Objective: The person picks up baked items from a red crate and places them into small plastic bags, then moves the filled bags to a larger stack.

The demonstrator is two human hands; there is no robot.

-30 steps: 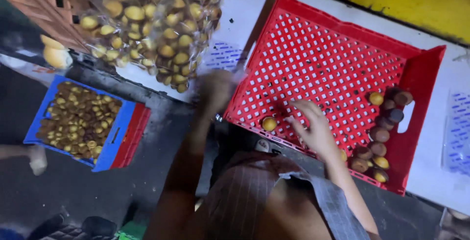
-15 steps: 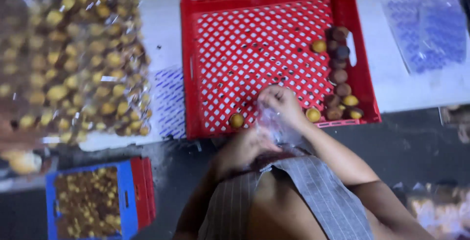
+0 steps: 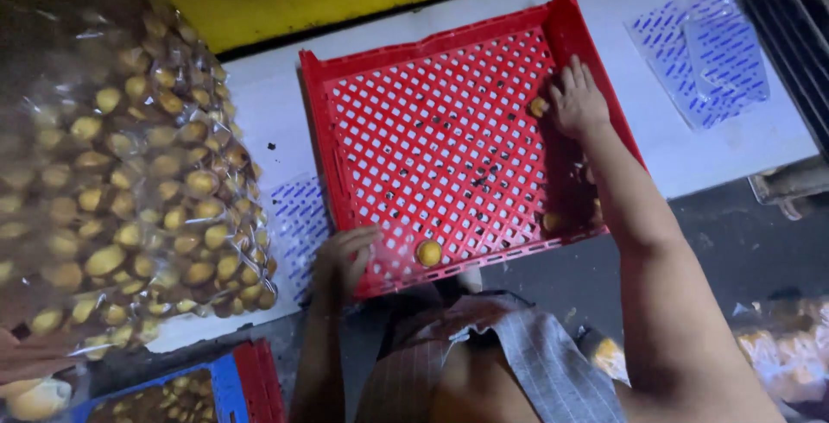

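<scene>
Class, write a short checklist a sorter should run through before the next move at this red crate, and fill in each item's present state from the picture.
1. Right hand on a fruit: ok, its fingers touch a yellow fruit at the crate's right wall.
2. Left hand steadying the red crate: ok, it rests on the near left corner.
3. Crate fully on the white table: cannot tell, the near edge sits at the table's edge.
4. Loose fruit near front rim accounted for: ok, in plain view.
5. Fruit under the right forearm: cannot tell, mostly hidden.
</scene>
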